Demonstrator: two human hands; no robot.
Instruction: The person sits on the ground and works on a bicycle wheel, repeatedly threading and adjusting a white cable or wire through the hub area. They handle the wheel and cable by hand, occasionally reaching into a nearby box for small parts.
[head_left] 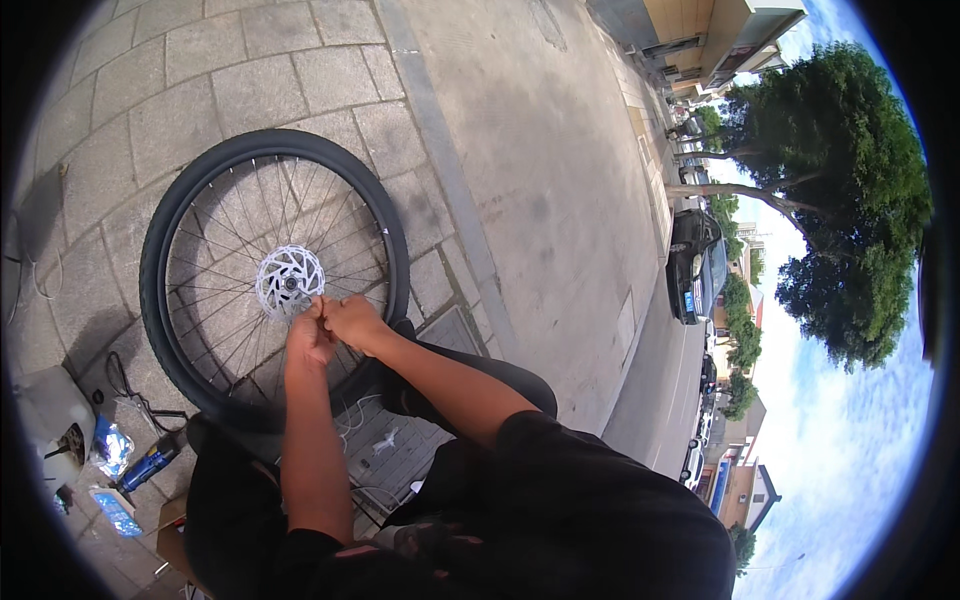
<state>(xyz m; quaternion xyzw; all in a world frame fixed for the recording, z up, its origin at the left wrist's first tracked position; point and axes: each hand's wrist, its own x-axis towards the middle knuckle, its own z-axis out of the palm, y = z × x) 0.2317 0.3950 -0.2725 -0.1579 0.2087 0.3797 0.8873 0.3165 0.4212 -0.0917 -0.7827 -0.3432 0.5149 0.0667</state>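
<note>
Head view: you have one bicycle wheel (180,300) before you, standing on the paved sidewalk (160,90) and leaning against your knees, with its black tyre, thin spokes and one silver brake disc (288,281) at the hub. Your two hands meet at the lower right edge of that disc. Your left hand (308,338) is curled, fingertips pinched at the disc rim; your right hand (352,320) is clenched close beside it, touching it. What your grip pinches is too small to tell.
</note>
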